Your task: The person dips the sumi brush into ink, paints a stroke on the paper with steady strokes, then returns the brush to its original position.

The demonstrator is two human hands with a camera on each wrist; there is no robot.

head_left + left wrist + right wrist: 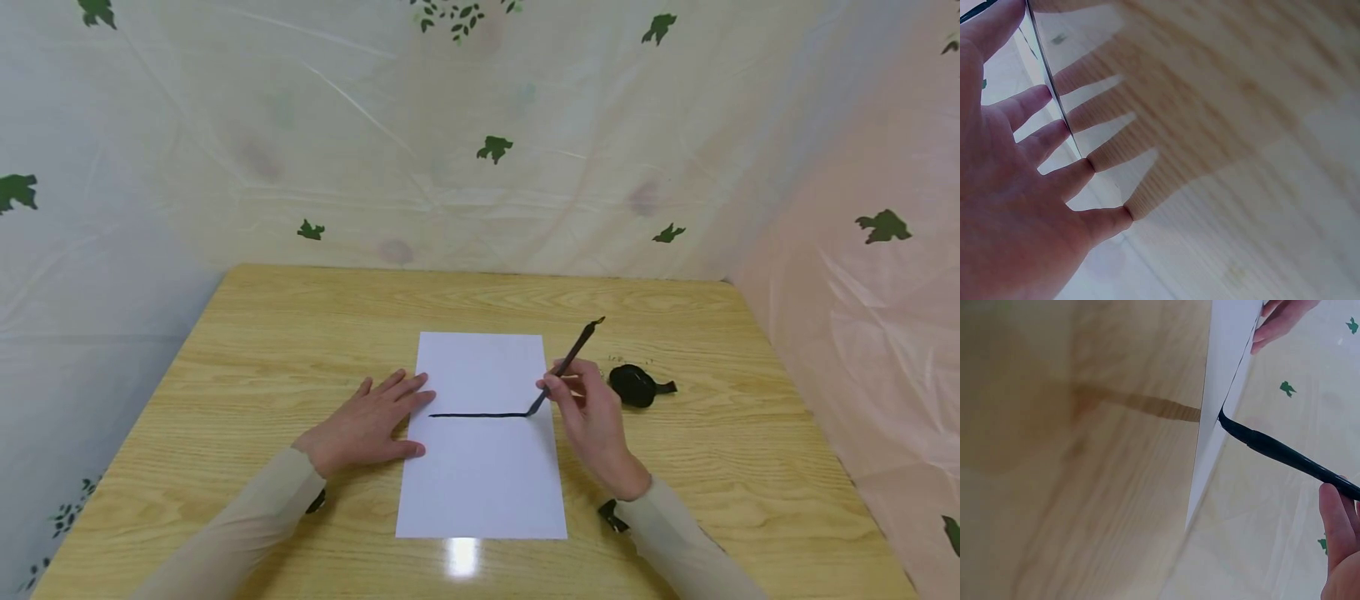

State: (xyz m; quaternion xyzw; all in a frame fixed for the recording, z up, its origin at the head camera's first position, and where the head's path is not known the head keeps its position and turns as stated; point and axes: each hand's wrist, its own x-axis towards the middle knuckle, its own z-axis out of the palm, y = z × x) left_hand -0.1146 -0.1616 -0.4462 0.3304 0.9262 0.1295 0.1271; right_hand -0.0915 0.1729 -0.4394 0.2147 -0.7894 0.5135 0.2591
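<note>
A white sheet of paper [480, 483] lies on the wooden table, crossed by a straight black line [480, 415] from near its left edge toward the right. My right hand [592, 417] pinches a dark paintbrush [570, 354], tilted with its handle up to the right. In the right wrist view the bent bristles of the paintbrush [1291, 457] touch the paper at the line's end. My left hand [367, 423] lies flat with spread fingers, its fingertips on the paper's left edge. The left wrist view shows those straight fingers [1063, 181] resting on the surface.
Just right of my right hand sits a round black dish [632, 386] with a short handle, small dark specks behind it. The wooden table [247, 375] has a glossy top that mirrors light. Leaf-patterned sheeting [375, 167] hangs along the back and both sides.
</note>
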